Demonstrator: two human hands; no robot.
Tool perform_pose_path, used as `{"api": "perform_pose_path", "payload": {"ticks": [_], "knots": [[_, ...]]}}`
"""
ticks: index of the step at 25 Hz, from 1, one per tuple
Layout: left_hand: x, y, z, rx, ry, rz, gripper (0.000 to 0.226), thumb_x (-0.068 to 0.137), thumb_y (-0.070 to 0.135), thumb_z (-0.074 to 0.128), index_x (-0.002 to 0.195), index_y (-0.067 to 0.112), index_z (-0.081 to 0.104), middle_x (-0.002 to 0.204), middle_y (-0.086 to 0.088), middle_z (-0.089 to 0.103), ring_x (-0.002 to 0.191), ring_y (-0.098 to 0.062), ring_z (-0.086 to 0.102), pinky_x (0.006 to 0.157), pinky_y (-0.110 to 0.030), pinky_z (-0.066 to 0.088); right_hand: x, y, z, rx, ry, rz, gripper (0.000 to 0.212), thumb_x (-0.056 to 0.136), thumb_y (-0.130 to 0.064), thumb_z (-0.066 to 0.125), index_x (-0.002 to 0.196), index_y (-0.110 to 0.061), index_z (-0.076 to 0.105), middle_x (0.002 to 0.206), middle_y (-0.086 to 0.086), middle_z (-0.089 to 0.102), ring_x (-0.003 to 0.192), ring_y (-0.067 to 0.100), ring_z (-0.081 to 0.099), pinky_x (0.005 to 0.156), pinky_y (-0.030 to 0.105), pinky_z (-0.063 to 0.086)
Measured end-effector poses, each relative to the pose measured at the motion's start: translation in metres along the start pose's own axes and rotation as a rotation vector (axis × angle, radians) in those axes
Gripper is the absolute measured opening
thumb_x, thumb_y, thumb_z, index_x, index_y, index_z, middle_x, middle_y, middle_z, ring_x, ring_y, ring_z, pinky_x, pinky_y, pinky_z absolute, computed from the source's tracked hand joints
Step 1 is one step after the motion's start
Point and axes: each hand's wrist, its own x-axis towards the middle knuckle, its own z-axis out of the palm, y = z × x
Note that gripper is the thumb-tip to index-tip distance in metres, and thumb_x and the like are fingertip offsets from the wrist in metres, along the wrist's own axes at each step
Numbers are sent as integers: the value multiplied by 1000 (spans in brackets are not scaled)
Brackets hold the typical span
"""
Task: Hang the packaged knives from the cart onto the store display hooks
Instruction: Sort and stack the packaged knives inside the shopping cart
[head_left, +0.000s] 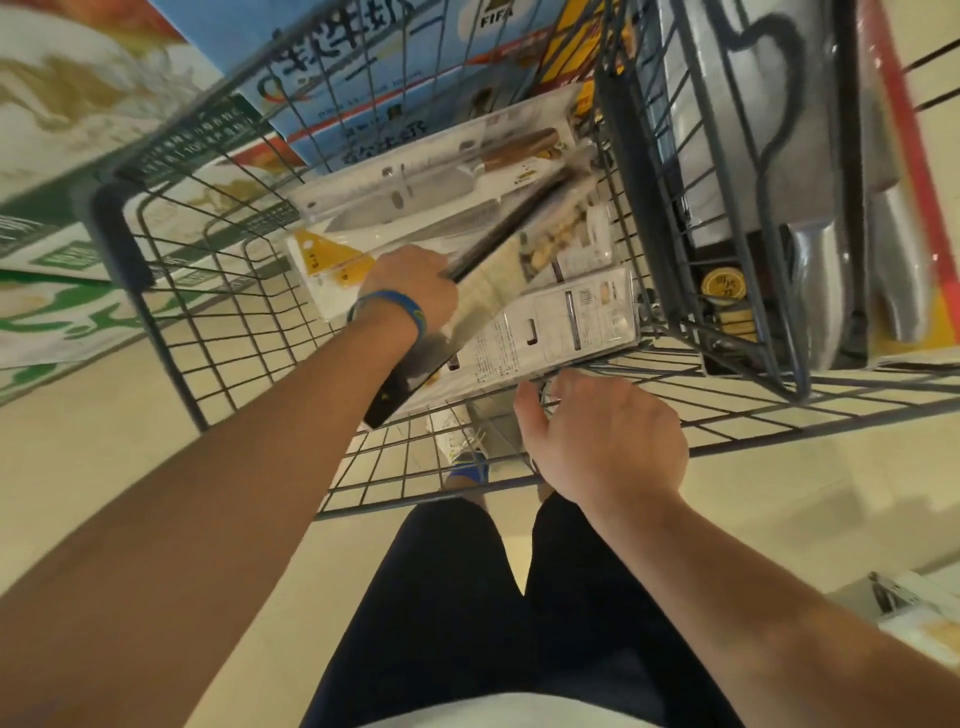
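Looking straight down into a wire cart (122, 239), which fills the middle of the frame. Left hand (410, 291), blue wristband (395, 307) on the wrist, is clenched round a long tilted knife pack (491, 291). The pack runs diagonally from below the wrist at centre up toward the upper right, dark edge on top, and its near end pokes out under the forearm. The fingers are hidden behind the hand, but the grip is plain. Right hand (608, 441) is released, with fingers loosely bent and thumb out, holding nothing. It hovers just beside the near edge of a white-backed pack (566, 322) lying printed side up in the cart; can't tell if the fingertips touch it. Behind the tilted pack, toward upper centre, a wood-handled knife pack (426, 182) lies flat, blade pointing left, with a yellow card corner below it. At the right side of the frame a raised wire basket (649, 171) holds broad-bladed knife packs (821, 280) standing on edge. Blue printed boxes (415, 47) sit beyond the cart at top centre. A beige tiled floor (779, 493) shows all round. Dark trousers (467, 597) are at bottom centre, and a white and blue shoe (462, 447) shows through the cart mesh.
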Motion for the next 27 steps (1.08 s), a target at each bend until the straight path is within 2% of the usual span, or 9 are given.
{"api": "perform_pose_path", "payload": {"ticks": [6, 10, 14, 17, 20, 22, 24, 25, 27], "knots": [[-74, -21, -38, -328, 189, -343, 25, 93, 14, 47, 71, 8, 57, 79, -14, 57, 78, -32, 55, 68, -33, 39, 3, -2, 0, 31, 38, -33, 66, 96, -67, 20, 97, -20, 67, 58, -1, 44, 46, 18, 35, 44, 25, 19], [-112, -20, -87, -275, 251, -264, 28, 94, 17, 44, 89, 6, 69, 101, -19, 69, 92, -38, 62, 72, -35, 45, 4, 1, 2, 100, 98, -85, 66, 95, -67, 21, 126, -26, 61, 91, 7, 70, 82, 33, 66, 50, 29, 28], [-155, -24, -133, -60, 291, -228, 26, 93, 21, 46, 86, 5, 65, 87, -14, 68, 76, -32, 60, 68, -38, 52, -4, 6, -16, 311, 48, -217, 58, 98, -58, 38, 146, -27, 42, 127, 2, 66, 113, 27, 63, 73, 39, 52], [-190, -23, -139, 141, 333, -183, 18, 91, 29, 47, 84, 16, 56, 66, 0, 46, 68, -28, 50, 60, -37, 43, -14, -5, -42, 331, 354, -431, 74, 90, -41, 64, 153, -16, 34, 146, 10, 49, 129, 30, 51, 97, 51, 51], [-219, -14, -142, 315, 383, -82, 14, 91, 26, 45, 87, 22, 58, 63, 2, 39, 65, -27, 46, 57, -34, 38, -12, -33, -90, 166, 594, -595, 93, 78, -52, 65, 156, -16, 30, 155, 12, 39, 139, 33, 41, 110, 54, 39], [-231, -3, -154, 439, 381, 33, 20, 92, 26, 45, 98, 24, 63, 66, 0, 47, 66, -30, 54, 56, -33, 37, -9, -48, -123, 95, 524, -668, 81, 80, -58, 63, 149, -20, 42, 144, 9, 53, 132, 31, 51, 105, 51, 43], [-243, 8, -172, 452, 428, 149, 21, 93, 25, 45, 100, 26, 66, 77, -5, 63, 72, -32, 62, 58, -32, 38, -7, -49, -143, 82, 442, -730, 46, 86, -61, 64, 115, -26, 62, 101, -4, 69, 97, 23, 68, 69, 34, 48], [-249, 12, -183, 371, 520, 228, 21, 91, 21, 47, 97, 24, 67, 81, -6, 67, 74, -32, 64, 58, -33, 43, -8, -46, -147, 126, 399, -730, 37, 88, -62, 63, 98, -27, 60, 83, -10, 63, 80, 19, 66, 55, 29, 38], [-260, 21, -202, 196, 905, 466, 19, 85, 15, 53, 91, 16, 71, 85, -5, 72, 79, -31, 66, 63, -37, 51, -11, -36, -149, 305, 345, -648, 39, 90, -63, 62, 83, -26, 50, 67, -15, 50, 63, 12, 55, 48, 27, 29]]}}
